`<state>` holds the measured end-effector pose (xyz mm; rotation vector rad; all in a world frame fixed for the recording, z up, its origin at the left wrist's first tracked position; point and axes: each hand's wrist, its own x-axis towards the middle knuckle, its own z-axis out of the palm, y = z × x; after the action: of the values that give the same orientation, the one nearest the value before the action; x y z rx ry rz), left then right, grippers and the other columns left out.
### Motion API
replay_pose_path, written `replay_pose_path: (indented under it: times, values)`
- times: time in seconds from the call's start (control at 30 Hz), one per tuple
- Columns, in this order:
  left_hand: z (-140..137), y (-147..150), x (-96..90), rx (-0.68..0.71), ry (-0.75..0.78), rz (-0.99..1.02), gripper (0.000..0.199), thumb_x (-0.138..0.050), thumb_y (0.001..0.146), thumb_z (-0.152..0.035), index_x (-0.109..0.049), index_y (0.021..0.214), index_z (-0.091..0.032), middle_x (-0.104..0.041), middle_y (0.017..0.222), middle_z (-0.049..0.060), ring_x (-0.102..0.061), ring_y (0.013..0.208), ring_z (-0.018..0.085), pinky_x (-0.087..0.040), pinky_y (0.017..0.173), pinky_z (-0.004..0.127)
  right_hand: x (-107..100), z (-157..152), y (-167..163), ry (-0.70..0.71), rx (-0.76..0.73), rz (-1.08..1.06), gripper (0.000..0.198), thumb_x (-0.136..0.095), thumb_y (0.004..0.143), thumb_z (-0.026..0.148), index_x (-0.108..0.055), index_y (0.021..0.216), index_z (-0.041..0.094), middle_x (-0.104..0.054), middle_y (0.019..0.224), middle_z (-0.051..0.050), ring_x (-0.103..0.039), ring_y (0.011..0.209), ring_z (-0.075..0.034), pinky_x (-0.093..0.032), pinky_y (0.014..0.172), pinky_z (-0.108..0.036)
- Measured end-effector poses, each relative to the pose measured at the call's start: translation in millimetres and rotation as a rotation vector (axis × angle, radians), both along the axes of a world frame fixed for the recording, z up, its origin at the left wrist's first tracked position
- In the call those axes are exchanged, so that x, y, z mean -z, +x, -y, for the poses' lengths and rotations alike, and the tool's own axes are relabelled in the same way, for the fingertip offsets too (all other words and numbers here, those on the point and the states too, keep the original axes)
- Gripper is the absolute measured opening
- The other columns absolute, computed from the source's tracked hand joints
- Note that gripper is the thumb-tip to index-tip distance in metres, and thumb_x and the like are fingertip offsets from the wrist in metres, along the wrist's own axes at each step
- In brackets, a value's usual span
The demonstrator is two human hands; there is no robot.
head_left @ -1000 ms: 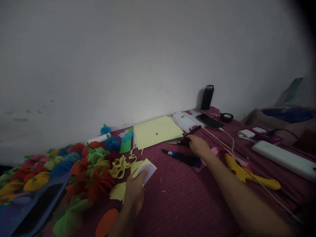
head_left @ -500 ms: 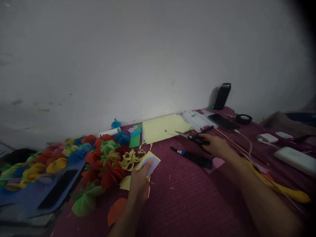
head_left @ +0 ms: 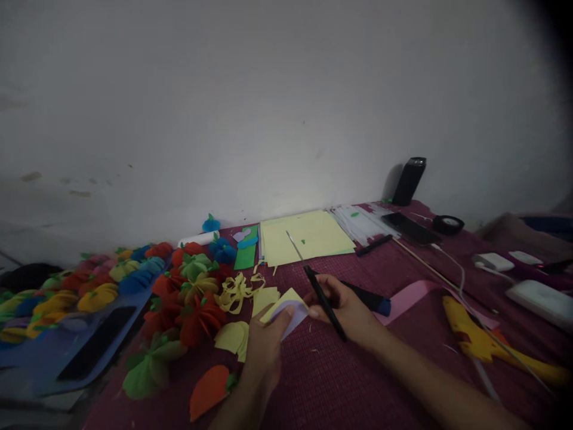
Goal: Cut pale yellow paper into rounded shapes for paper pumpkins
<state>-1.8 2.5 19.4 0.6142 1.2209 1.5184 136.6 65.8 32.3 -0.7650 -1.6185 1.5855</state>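
My left hand (head_left: pixel 267 343) is closed on a yellow paper square (head_left: pixel 293 294) with a round-edged purple paper piece (head_left: pixel 290 312) lying on it, thumb on top. In my right hand (head_left: pixel 342 307) are black-handled scissors (head_left: pixel 322 298), seen nearly edge-on, blade pointing up and away. The right fingertips touch the corner of the paper. Beside the left hand lie more yellow paper pieces (head_left: pixel 231 337), curled yellow offcuts (head_left: pixel 237 291) and an orange paper piece (head_left: pixel 209 389). Behind the right hand is a black box cutter (head_left: pixel 369 295) with a blue end, partly hidden.
Several folded paper pumpkins (head_left: pixel 201 319) crowd the left side. Yellow sheets (head_left: pixel 313 233) lie by the wall, with white strips (head_left: pixel 362 224) alongside. To the right are a phone (head_left: pixel 409 228), black tape (head_left: pixel 447 224), a dark bottle (head_left: pixel 409 181), a yellow glue gun (head_left: pixel 470 328) and cables.
My right hand has picked up the scissors from the table and brought them left to the paper. My left hand has shifted slightly right with the yellow and purple paper.
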Motion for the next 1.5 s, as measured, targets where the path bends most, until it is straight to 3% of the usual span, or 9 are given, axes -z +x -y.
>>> replay_pose_path:
  times: [0.5,0.83,0.97,1.07,1.2,1.5]
  values:
    - [0.2,6.7,8.7,0.061,0.006,-0.017,0.025,-0.068,0.061,-0.027,-0.067,0.08,-0.012,-0.067,0.069,0.005,-0.06,0.06,0.017,-0.045,0.058,0.026,6.9,3.1,-3.5,-0.05,0.034,-0.015,0.041,-0.065,0.062,0.03,-0.043,0.095,0.021,-0.049,0.071,0.004,-0.047,0.057,-0.01,-0.037,0.051,-0.021]
    - [-0.8,6.0,5.7,0.033,0.034,-0.03,0.026,-0.069,0.059,-0.025,-0.067,0.081,-0.011,-0.068,0.071,0.006,-0.061,0.065,0.018,-0.046,0.062,0.026,4.8,3.8,-3.6,-0.024,0.029,0.007,0.042,-0.067,0.062,0.034,-0.043,0.094,0.021,-0.048,0.071,0.004,-0.048,0.063,-0.012,-0.04,0.058,-0.023]
    - [-3.1,-6.1,-1.7,-0.032,0.042,0.044,0.02,-0.067,0.061,-0.024,-0.065,0.076,-0.011,-0.067,0.069,0.005,-0.061,0.063,0.017,-0.047,0.062,0.027,1.3,4.5,11.6,-0.001,-0.086,0.039,0.042,-0.055,0.075,0.04,-0.041,0.11,0.021,-0.053,0.088,-0.003,-0.05,0.079,-0.015,-0.04,0.073,-0.029]
    - [-6.1,-21.5,-9.8,-0.168,0.042,0.094,0.018,-0.068,0.059,-0.022,-0.065,0.073,-0.011,-0.066,0.069,0.005,-0.061,0.064,0.016,-0.047,0.061,0.026,-0.2,5.1,22.5,-0.063,-0.252,0.048,0.047,-0.046,0.081,0.043,-0.034,0.122,0.021,-0.056,0.092,-0.006,-0.051,0.078,-0.016,-0.039,0.074,-0.032]
    - [-8.9,-39.1,-15.8,-0.322,0.09,0.203,0.02,-0.07,0.056,-0.02,-0.064,0.074,-0.014,-0.066,0.074,0.003,-0.06,0.069,0.016,-0.048,0.066,0.027,4.2,8.5,23.2,-0.098,-0.417,0.14,0.048,-0.049,0.08,0.042,-0.038,0.122,0.022,-0.056,0.093,-0.007,-0.051,0.078,-0.016,-0.039,0.072,-0.031]
    - [-4.9,-29.0,-24.2,-0.347,0.091,0.173,0.023,-0.07,0.054,-0.021,-0.064,0.075,-0.013,-0.065,0.073,0.004,-0.06,0.067,0.017,-0.048,0.062,0.027,25.0,16.3,12.9,0.013,-0.521,0.143,0.058,-0.049,0.077,0.05,-0.035,0.125,0.019,-0.055,0.093,-0.007,-0.049,0.076,-0.016,-0.038,0.067,-0.029]
